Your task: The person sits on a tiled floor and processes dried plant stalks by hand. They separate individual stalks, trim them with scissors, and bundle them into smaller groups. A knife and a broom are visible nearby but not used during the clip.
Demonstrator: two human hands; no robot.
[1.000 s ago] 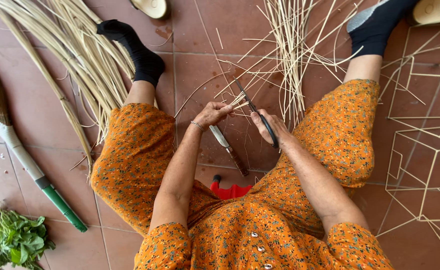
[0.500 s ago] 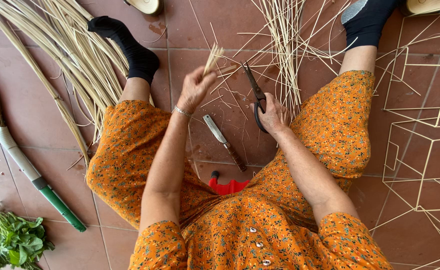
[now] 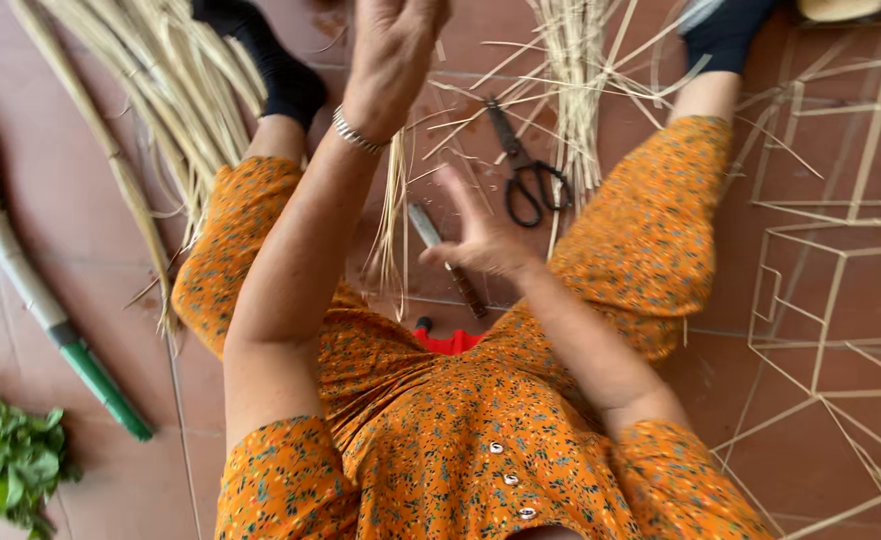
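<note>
**Straw strips hang from the raised left hand**

Straw-coloured strips (image 3: 393, 215) hang nearly straight down from the left hand (image 3: 393, 55), which is lifted high and closed on their top ends. Their long axis runs vertical, with the loose tips near the lap. The right hand (image 3: 481, 240) is open, fingers spread, just right of the strips and not touching them; it is the nearer free hand. A knife (image 3: 448, 258) lies on the tile floor (image 3: 851, 160) under that hand, and scissors (image 3: 526, 170) lie beyond it.
</note>
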